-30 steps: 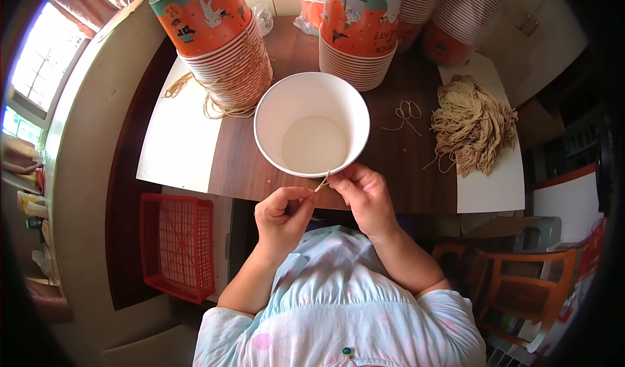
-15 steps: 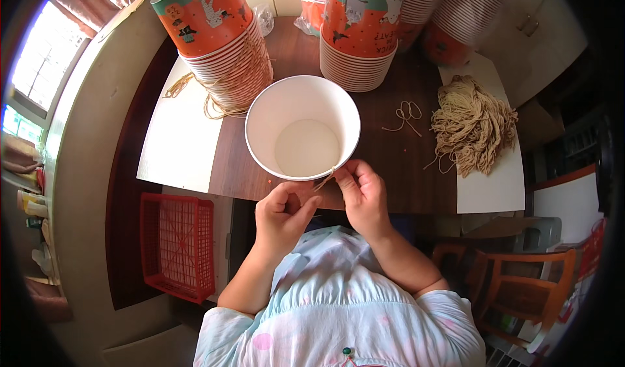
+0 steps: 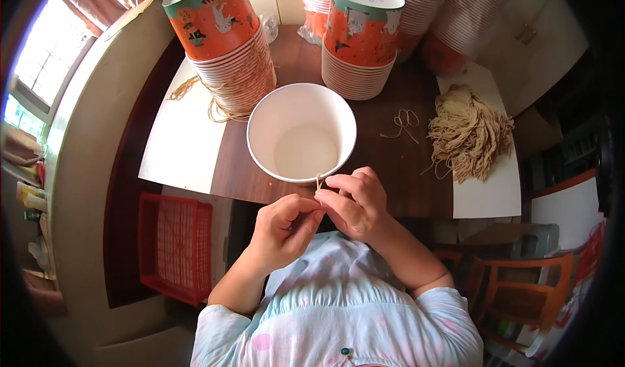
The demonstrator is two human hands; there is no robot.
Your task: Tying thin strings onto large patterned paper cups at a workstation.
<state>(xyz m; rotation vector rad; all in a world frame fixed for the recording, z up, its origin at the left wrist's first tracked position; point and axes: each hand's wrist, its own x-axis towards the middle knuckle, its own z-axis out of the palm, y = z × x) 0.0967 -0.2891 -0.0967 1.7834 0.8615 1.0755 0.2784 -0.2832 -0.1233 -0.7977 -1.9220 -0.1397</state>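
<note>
A white paper bucket (image 3: 303, 113) stands mouth up at the near part of the table, its inside bare. At its near rim a short loop of tan cord (image 3: 319, 183) sticks up. My right hand (image 3: 357, 201) pinches this cord just outside the rim, fingers bent. Close beside it, my left hand (image 3: 286, 230) is closed, thumb and forefinger pressed together on the cord's lower end. The fingertips of both hands nearly meet. How the cord is fixed to the bucket is hidden by the fingers.
Stacks of orange printed buckets (image 3: 361, 35) stand at the back, one stack (image 3: 224, 25) at left with cord draped round it. A heap of tan cord (image 3: 469, 132) lies at right, a loose piece (image 3: 405, 125) nearer the middle. A red crate (image 3: 176, 246) sits lower left; a wooden chair (image 3: 521, 295), lower right.
My right hand has turned inward and come closer to my left, now pinching the cord. The cord loop has moved left along the rim. The view has shifted slightly.
</note>
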